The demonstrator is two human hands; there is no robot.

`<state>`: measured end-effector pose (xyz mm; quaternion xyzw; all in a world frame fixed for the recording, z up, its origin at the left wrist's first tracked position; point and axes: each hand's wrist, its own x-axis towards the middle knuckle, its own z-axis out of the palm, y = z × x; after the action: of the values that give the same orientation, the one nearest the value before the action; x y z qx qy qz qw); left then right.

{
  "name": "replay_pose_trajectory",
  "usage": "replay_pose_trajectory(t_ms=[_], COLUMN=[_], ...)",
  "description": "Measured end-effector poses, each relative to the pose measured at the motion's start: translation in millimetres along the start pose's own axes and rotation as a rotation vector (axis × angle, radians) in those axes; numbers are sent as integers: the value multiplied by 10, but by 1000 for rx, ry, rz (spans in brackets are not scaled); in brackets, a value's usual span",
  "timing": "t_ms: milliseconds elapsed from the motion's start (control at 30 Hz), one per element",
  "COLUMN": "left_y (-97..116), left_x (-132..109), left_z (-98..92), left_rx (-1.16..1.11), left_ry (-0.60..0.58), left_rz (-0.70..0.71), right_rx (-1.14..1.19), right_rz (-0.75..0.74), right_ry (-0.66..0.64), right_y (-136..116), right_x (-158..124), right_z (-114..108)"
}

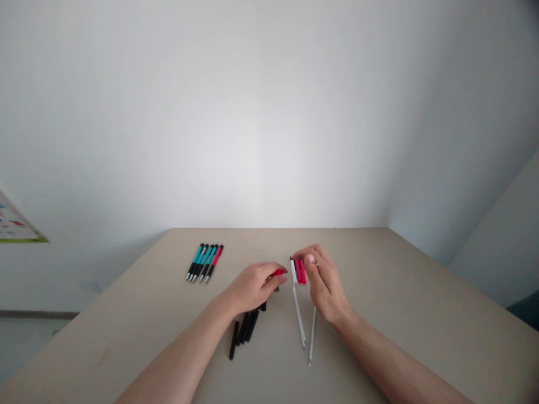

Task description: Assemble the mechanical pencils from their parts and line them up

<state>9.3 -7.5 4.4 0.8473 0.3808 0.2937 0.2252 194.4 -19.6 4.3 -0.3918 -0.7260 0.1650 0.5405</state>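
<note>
My left hand (pixel 251 287) rests on the beige table (pixel 379 292) with its fingers closed round a small red pen part (pixel 277 272). Just under and before it lie several black pen barrels (pixel 244 331). My right hand (pixel 323 283) is curled, its fingertips touching a small cluster of red and white pen caps (pixel 298 270). Two thin white refills (pixel 300 317) lie on the table between my wrists, pointing toward me.
A row of several assembled pens (pixel 205 262), teal-and-black with one pink-and-black, lies at the back left of the table. A white wall stands behind the table. A poster edge (pixel 14 224) shows at the far left.
</note>
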Motion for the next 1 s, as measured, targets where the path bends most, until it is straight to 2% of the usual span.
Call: replay_pose_trajectory(t_ms=[200,433,833,900,1000], left_y=[-16,-35,0,-13,-34], left_x=[4,9,9,9,12], left_z=[-14,-13,-9,-7,-11], left_rx=[50,74,55,86,118], left_ry=[-13,-23,-12,20,67], left_rz=[-18,19,51,37,2], right_rx=[47,159,269,293,321], right_rz=[118,75,177,198,222], right_ry=[-21,-95,-237,-230,-147], right_y=[96,44,107,137,178], right_x=[-51,-67,-77,-84,-85], right_z=[34,43,82,98,112])
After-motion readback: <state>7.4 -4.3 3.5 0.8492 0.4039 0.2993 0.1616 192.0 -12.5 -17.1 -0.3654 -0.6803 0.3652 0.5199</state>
